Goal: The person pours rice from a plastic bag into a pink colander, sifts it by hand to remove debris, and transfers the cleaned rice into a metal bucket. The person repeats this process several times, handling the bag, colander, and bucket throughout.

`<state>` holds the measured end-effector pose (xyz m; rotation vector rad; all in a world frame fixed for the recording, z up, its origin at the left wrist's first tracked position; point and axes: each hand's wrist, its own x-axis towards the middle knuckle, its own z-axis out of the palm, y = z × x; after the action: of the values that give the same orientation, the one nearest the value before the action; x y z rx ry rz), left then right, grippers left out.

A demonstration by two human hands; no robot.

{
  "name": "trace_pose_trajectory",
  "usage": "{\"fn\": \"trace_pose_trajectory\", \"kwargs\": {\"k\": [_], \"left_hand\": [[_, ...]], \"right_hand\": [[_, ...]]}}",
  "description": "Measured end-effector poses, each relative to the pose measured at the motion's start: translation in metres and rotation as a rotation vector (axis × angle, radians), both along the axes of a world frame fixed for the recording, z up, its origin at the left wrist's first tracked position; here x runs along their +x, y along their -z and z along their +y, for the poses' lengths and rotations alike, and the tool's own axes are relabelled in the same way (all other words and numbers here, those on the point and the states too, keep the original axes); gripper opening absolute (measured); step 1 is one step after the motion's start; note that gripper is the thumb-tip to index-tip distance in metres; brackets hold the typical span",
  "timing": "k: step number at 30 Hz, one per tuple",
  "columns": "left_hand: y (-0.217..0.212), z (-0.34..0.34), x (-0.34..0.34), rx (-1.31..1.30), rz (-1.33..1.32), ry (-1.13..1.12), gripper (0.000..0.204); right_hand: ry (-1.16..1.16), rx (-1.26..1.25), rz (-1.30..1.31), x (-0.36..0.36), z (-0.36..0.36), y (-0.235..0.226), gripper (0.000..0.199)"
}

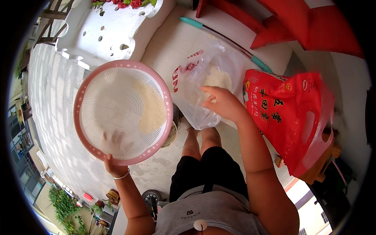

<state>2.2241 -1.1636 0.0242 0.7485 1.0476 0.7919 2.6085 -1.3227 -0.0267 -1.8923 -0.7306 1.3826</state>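
Observation:
My left hand point(114, 166) grips the near rim of a round white plastic colander point(111, 98) with a pink, star-patterned border. Its fingers show faintly through the perforated base. Pale rice grains point(152, 111) lie heaped along the colander's right side. To the right is a clear plastic bag point(190, 103) with red print, holding more rice point(217, 78). Over this bag's mouth is my right hand point(221, 102), its fingers apart and pointing left, with nothing visible between them. Beside that arm stands a large red rice sack point(270, 113) with a cut-out handle.
A teal-ended pole point(227, 41) lies slantwise behind the bag. White perforated planter-like furniture point(105, 33) with red flowers stands at the far left. Red furniture point(305, 23) fills the far right corner. Below the sack is a wooden stool point(321, 164). A black wheel point(150, 199) shows near my left forearm.

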Motion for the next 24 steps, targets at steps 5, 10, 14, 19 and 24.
{"fn": "trace_pose_trajectory", "kwargs": {"k": [5, 10, 14, 19, 24], "left_hand": [[-0.007, -0.008, -0.002, -0.023, -0.014, -0.001, 0.079], [-0.011, -0.018, -0.013, -0.036, -0.014, -0.021, 0.079], [-0.006, -0.021, -0.014, -0.088, -0.036, -0.049, 0.076], [0.018, -0.011, -0.005, -0.137, -0.07, -0.155, 0.071], [0.047, 0.007, 0.0, -0.233, -0.22, -0.302, 0.065]], "right_hand": [[0.121, 0.238, -0.675, 0.046, 0.076, 0.044, 0.024], [-0.158, 0.133, -0.888, 0.067, 0.119, 0.057, 0.015], [-0.094, 0.248, -0.746, 0.052, 0.108, 0.07, 0.015], [0.421, 0.158, -0.246, 0.005, 0.063, 0.091, 0.017], [0.578, 0.058, 0.01, -0.023, 0.026, 0.097, 0.019]]}}
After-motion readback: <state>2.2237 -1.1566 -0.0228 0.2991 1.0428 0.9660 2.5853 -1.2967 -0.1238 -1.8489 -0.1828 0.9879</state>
